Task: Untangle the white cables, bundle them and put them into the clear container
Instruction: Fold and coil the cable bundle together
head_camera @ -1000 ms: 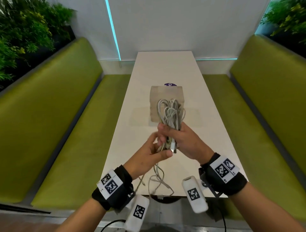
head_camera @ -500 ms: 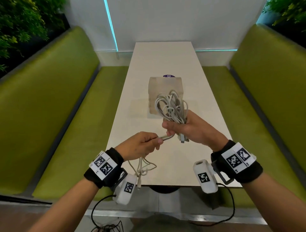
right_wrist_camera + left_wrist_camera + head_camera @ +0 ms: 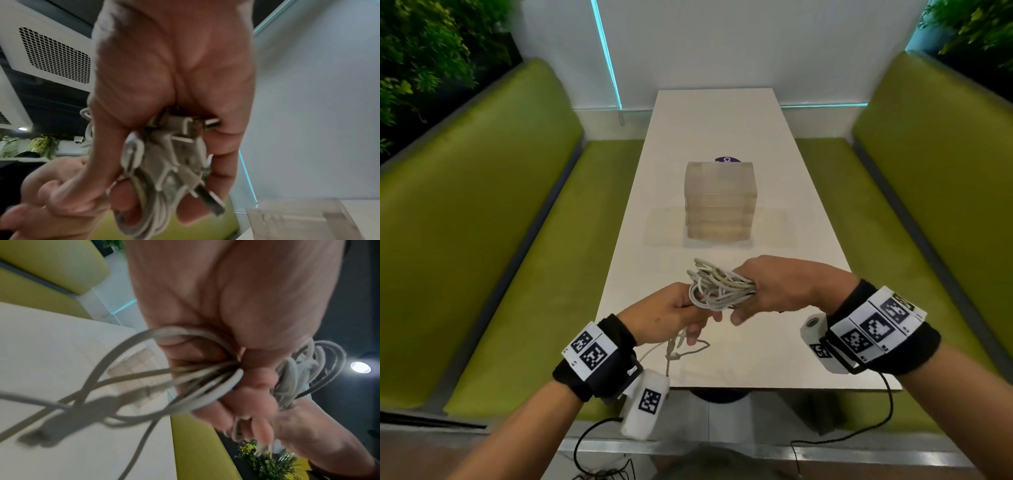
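A coil of white cables (image 3: 717,288) hangs in the air above the near part of the white table (image 3: 722,120). My right hand (image 3: 774,291) grips the coil's right end, plugs bunched in the palm (image 3: 176,154). My left hand (image 3: 671,317) pinches the coil's left side, its fingers curled round several strands (image 3: 205,382). Loose cable tails (image 3: 678,351) dangle below the left hand. The clear container (image 3: 720,200) stands upright on the table beyond both hands, apart from them.
Green benches (image 3: 482,222) run along both sides of the narrow table. A purple round sticker (image 3: 726,159) shows behind the container. Plants (image 3: 421,51) fill the far corners. The table's near edge (image 3: 756,389) lies just under my wrists.
The coil has swung from upright in front of the container to lying sideways and lower. My left hand rose to it and took hold of its left side; the right hand turned palm-down.
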### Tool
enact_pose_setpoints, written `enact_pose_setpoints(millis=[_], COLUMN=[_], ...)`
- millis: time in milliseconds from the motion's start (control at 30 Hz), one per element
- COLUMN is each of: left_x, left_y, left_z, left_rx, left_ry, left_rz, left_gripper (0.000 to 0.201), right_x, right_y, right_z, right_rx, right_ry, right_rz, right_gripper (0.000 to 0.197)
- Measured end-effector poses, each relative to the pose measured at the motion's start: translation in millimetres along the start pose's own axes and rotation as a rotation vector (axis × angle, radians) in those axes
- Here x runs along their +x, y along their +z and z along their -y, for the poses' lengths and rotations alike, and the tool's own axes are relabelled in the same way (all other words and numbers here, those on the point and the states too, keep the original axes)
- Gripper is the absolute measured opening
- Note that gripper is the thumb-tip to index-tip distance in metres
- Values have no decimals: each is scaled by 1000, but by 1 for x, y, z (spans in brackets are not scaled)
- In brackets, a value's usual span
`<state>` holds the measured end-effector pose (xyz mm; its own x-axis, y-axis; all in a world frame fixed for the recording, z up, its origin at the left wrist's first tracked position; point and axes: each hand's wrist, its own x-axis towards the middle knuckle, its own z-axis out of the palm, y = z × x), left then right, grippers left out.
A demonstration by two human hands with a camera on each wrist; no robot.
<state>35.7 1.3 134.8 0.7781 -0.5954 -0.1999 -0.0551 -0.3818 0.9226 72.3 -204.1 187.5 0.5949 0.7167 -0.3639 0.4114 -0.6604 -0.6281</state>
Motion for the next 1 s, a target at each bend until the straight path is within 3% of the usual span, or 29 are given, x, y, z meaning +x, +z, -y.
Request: enact_pose_setpoints(millis=[100, 200, 300, 400, 500, 567, 733, 867, 1000], left_x=[3, 1, 2, 9, 12, 11, 15, 13, 10], left_y=[-1, -11, -18, -10, -2, 3, 5, 10, 10], left_z=[-2, -1, -1, -8, -8, -9, -8, -4, -3], left_rx=[-27, -102, -392, -572, -517, -287, 228, 268, 222], left_ry=[45, 60, 2, -227, -303, -267, -335, -301, -266], left_rz=[22, 122, 146, 114, 170, 240, 178, 179, 211], left_gripper=[21, 14, 51, 103, 109, 100, 39, 15, 11], right_x=[3, 4, -1, 4, 14, 17, 21, 22, 20], right_y=[2, 6, 10, 15, 20, 23, 35, 41, 43], right_z=[-3, -12, -20, -19, -8, -4, 0, -1, 1], right_rx=[-120, -396, -486, -626, -763, -806, -759, -690, -587], right_ry=[-21, -59, -159, -194, -137, -103, -99, -71, -17], right_rz=[-110, -231, -292, -235, -110, -54, 22, 21, 60], right_gripper=[6, 12, 13, 21, 27, 29, 22, 23, 29])
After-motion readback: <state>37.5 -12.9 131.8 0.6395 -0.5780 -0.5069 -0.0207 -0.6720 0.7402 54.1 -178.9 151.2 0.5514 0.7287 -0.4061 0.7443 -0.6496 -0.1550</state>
